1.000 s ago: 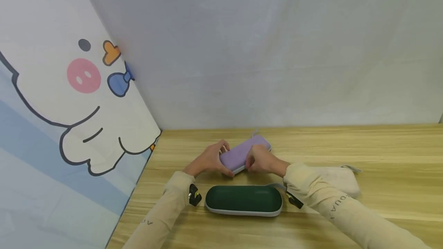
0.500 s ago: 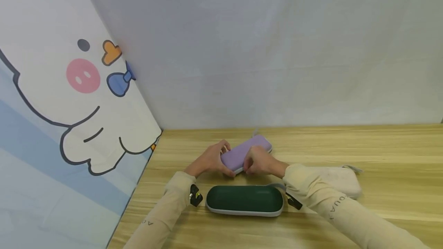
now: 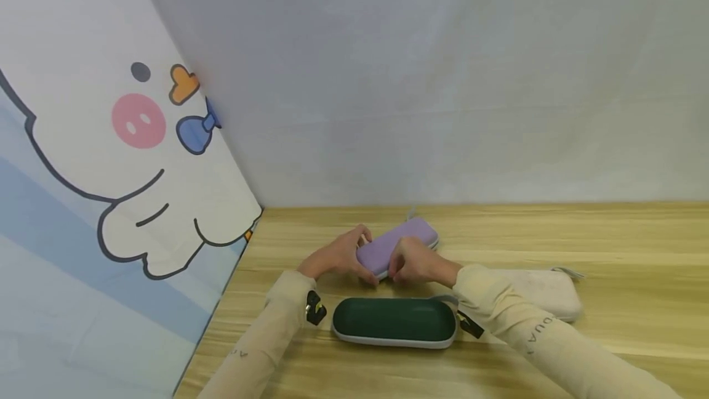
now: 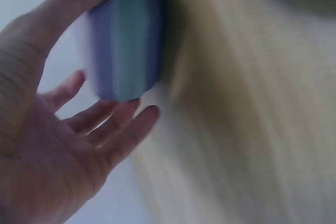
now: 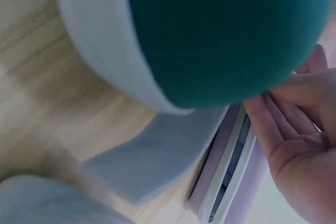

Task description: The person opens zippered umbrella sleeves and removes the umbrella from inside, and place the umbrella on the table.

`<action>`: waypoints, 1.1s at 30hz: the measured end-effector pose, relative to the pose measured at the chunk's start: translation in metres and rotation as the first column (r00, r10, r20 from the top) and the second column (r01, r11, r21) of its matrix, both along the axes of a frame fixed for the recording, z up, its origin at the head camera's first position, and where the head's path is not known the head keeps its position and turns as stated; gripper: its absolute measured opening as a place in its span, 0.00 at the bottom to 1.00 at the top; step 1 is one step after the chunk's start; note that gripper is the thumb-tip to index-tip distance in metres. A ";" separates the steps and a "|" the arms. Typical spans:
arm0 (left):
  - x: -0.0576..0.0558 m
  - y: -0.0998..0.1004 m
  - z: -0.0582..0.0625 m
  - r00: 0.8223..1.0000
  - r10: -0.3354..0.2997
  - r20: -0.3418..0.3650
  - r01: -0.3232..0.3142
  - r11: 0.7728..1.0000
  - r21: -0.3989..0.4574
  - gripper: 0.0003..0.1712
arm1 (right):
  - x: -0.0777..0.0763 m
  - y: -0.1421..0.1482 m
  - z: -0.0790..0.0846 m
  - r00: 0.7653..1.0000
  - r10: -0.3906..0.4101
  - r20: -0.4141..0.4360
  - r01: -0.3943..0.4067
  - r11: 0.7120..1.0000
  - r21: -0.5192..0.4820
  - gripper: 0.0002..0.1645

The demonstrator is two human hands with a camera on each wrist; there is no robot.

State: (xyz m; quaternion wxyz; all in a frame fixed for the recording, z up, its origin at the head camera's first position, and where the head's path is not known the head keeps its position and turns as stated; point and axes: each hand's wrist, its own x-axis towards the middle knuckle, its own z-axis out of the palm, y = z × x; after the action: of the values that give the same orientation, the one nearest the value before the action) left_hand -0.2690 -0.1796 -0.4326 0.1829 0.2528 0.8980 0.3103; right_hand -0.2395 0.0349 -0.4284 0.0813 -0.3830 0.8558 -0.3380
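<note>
A purple zip case [image 3: 376, 255] with a pale side band lies slantwise on the table. My left hand [image 3: 344, 256] grips its left end, thumb on the near side and fingers round the far side. Curled fingers of my right hand [image 3: 414, 260] pinch at the near long edge, on the zipper line; the zipper pull itself is hidden. In the right wrist view, a dark strip between two pale bands [image 5: 231, 166] runs along the case's side behind the hand. Nearer me lies a dark green zip case [image 3: 394, 319] with a white rim and grey strap.
A cream zip case [image 3: 545, 291] with a grey loop lies at the right, partly under my right sleeve [image 3: 498, 294]. The wooden table [image 3: 637, 251] meets a pale cloth wall [image 3: 443, 79] behind and a cartoon-printed sheet [image 3: 183, 226] on the left.
My right hand has slid slightly left along the purple case's near edge, closer to my left hand. My left hand keeps its grip, and the cases stay in place.
</note>
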 end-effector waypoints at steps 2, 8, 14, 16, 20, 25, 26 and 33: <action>-0.002 0.001 0.004 1.000 -0.013 0.017 0.013 1.000 -0.010 0.38 | 0.001 0.001 0.001 1.000 -0.002 0.010 0.002 1.000 -0.003 0.04; -0.006 0.017 0.012 0.998 -0.043 -0.036 0.044 0.999 0.021 0.32 | 0.002 0.004 0.002 1.000 0.012 0.010 -0.011 1.000 -0.011 0.05; -0.009 0.028 0.016 0.997 -0.050 -0.054 0.050 0.999 0.005 0.33 | 0.002 0.007 0.002 1.000 0.019 0.001 -0.019 1.000 -0.011 0.05; -0.009 0.029 0.016 0.998 -0.046 -0.048 0.045 0.999 -0.028 0.35 | 0.003 0.008 0.004 1.000 0.026 0.002 -0.026 1.000 -0.010 0.05; -0.008 0.028 0.019 0.999 -0.034 -0.021 0.032 0.996 -0.085 0.36 | 0.003 0.009 0.008 0.999 0.042 -0.017 -0.042 0.999 0.002 0.06; -0.007 0.029 0.022 0.999 -0.038 -0.031 0.033 0.989 -0.146 0.35 | 0.004 0.009 0.008 0.999 0.042 -0.024 -0.042 0.999 0.006 0.06; -0.008 0.029 0.022 0.999 -0.043 -0.033 0.038 0.987 -0.153 0.35 | 0.004 0.009 0.008 0.999 0.040 -0.026 -0.040 0.999 0.004 0.07; -0.007 0.030 0.024 0.998 -0.046 -0.047 0.035 0.979 -0.199 0.36 | 0.005 0.009 0.007 0.998 0.028 -0.052 -0.028 1.000 -0.004 0.08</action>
State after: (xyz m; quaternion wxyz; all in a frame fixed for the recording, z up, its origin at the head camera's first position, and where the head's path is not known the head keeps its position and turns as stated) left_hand -0.2762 -0.1498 -0.4084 0.1903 0.2595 0.9234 0.2092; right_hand -0.2345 0.0442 -0.4216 0.0629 -0.4039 0.8514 -0.3287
